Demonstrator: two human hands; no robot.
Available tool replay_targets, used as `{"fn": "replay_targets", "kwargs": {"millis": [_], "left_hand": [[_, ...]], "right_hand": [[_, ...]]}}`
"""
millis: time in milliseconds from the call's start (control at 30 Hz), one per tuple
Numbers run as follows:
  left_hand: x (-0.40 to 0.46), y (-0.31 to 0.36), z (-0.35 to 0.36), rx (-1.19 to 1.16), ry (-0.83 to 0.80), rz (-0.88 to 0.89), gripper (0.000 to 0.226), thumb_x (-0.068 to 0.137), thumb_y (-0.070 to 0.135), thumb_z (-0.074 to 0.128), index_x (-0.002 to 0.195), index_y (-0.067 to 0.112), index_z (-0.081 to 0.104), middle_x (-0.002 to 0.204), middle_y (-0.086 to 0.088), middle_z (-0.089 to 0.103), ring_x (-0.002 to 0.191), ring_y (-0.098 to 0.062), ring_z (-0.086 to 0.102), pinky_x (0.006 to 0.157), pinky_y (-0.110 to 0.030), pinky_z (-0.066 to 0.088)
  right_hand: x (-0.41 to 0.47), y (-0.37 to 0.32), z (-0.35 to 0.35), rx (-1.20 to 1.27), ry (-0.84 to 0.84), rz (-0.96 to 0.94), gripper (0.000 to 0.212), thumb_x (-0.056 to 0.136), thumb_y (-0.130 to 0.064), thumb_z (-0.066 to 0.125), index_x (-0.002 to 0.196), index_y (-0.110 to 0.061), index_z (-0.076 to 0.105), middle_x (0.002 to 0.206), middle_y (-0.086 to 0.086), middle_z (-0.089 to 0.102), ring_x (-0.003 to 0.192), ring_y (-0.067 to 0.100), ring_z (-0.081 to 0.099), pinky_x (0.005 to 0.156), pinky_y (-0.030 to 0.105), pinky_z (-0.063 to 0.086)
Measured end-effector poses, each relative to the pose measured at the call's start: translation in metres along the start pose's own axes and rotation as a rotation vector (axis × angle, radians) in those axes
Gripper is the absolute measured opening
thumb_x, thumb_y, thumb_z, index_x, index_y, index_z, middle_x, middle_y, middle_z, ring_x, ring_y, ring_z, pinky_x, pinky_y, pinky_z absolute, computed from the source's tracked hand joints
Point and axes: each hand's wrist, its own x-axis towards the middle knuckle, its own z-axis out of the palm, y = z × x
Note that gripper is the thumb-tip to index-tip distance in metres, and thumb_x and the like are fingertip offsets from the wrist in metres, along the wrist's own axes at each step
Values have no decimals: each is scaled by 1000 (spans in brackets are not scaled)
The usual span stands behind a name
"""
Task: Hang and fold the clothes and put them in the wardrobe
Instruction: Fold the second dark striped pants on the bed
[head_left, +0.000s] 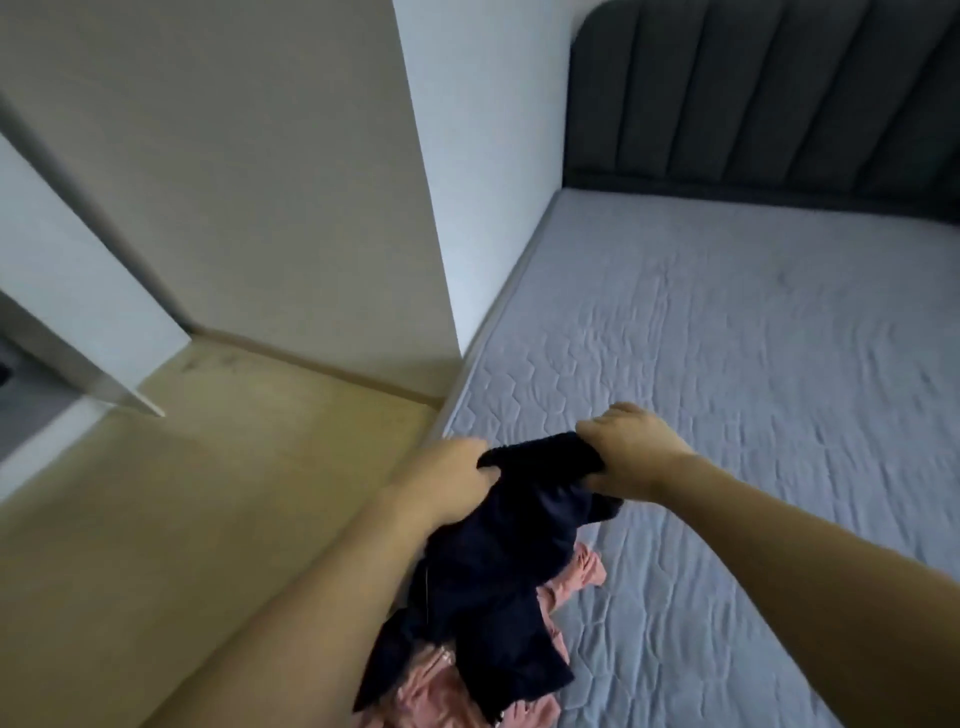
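Observation:
A dark navy garment (498, 577) hangs from both my hands above the near left corner of the bed. My left hand (452, 475) grips its top edge on the left. My right hand (631, 447) grips the same edge on the right, fingers curled round the bunched waistband. Under the hanging cloth lies a crumpled pink garment (571, 574) on the mattress, partly hidden by the navy one.
The bare quilted grey mattress (753, 364) stretches ahead and right, ending at a dark padded headboard (769, 98). A white wall pillar (467, 182) meets the bed's left side. Wooden floor (208, 493) lies left, with a white door or panel edge (104, 332) at far left.

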Motion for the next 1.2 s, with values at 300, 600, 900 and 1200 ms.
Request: {"fn": "replay_targets", "kwargs": {"millis": [300,600,900,1200], "left_hand": [[-131,209,-214,-455,758,240,25,93,29,58,76,15,45,64,7,48,50,-6,40,48,-21,35],[-254,413,-293,-696,1111,532,7,97,28,49,98,21,49,89,10,56,70,-2,50,63,-17,41],[-294,501,-290,-715,1166,638,23,96,28,49,79,20,36,71,8,38,46,-2,32,42,-11,30],[-290,498,-276,-656,1217,611,21,96,33,51,81,19,44,73,9,47,58,-4,42,54,-19,39]], "right_hand": [[-128,64,-299,221,450,100,40,82,-38,57,109,-21,33,95,2,58,75,24,52,55,34,38],[-307,122,-462,215,538,56,76,80,-29,60,143,-27,17,132,3,49,110,27,53,90,41,47],[-410,169,-479,27,848,62,58,84,-20,63,125,-33,24,119,0,38,73,25,51,69,39,48],[-476,216,-484,369,593,153,43,72,-58,75,62,-17,63,50,-11,55,47,1,49,47,17,37]]}}
